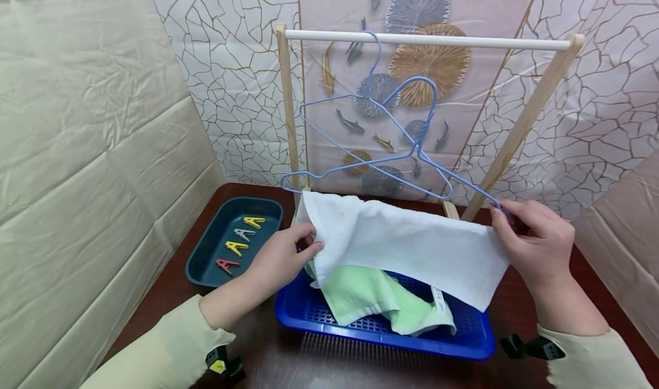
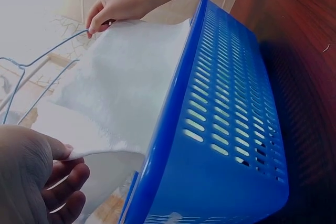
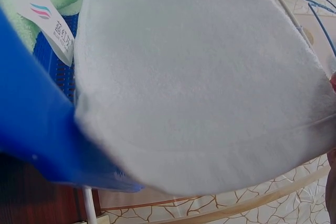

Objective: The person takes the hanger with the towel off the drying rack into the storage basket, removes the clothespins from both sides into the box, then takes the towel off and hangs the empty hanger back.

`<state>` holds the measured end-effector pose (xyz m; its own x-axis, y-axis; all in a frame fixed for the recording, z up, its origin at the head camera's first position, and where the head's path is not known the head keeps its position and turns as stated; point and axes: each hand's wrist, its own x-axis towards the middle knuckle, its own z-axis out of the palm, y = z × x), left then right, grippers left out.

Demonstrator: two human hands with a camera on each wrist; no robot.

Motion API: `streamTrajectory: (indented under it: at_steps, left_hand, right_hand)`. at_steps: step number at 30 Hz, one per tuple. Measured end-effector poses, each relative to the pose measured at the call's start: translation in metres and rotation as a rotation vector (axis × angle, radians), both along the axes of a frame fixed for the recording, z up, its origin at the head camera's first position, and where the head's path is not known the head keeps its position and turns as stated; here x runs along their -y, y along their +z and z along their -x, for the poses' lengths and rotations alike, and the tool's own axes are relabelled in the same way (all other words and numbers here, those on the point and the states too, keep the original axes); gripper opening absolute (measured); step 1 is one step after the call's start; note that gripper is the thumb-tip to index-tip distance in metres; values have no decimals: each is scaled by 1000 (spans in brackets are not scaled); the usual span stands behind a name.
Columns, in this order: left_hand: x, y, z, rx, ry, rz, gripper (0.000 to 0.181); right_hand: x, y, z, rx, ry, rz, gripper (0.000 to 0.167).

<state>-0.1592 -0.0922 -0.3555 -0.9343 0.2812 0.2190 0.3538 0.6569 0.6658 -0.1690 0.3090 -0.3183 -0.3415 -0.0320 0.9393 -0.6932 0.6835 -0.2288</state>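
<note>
My left hand [image 1: 280,257] pinches the left edge of a white towel [image 1: 412,240] between thumb and fingers. At the other side, my right hand [image 1: 538,243] grips the right end of a blue wire hanger [image 1: 423,130], close to the towel's upper right corner. The towel hangs spread along the hanger's lower part, whose bottom bar is hidden behind or under the cloth. Beneath it, a light green towel [image 1: 360,292] with a white label [image 1: 438,299] lies in a blue perforated basket [image 1: 381,338]. In the right wrist view the white towel [image 3: 199,77] covers most of the picture.
A second blue hanger [image 1: 370,80] hangs from the white rod [image 1: 463,40] of a wooden rack [image 1: 525,128] behind the basket. On the left stands a dark green tray [image 1: 193,266] with several clothespins [image 1: 237,247]. Cloth-covered walls [image 1: 103,91] enclose the table.
</note>
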Motion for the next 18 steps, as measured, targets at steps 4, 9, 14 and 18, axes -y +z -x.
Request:
streamTrajectory:
  at_steps: [4,9,14,18]
  left_hand:
    - [-1,-2,-2,-2,-16,14,10]
    - [-2,-4,-3,-11,-31,33,10]
    - [-4,-7,-3,1,-55,53,12]
    - [-5,-8,-4,9,-84,72,16]
  right_hand:
    - [0,0,0,2,-2,3,21]
    - [0,0,0,6,-3,-3,19]
    - [0,1,-1,15,-12,-11,20]
    - [0,1,-1,23,-10,-18,20]
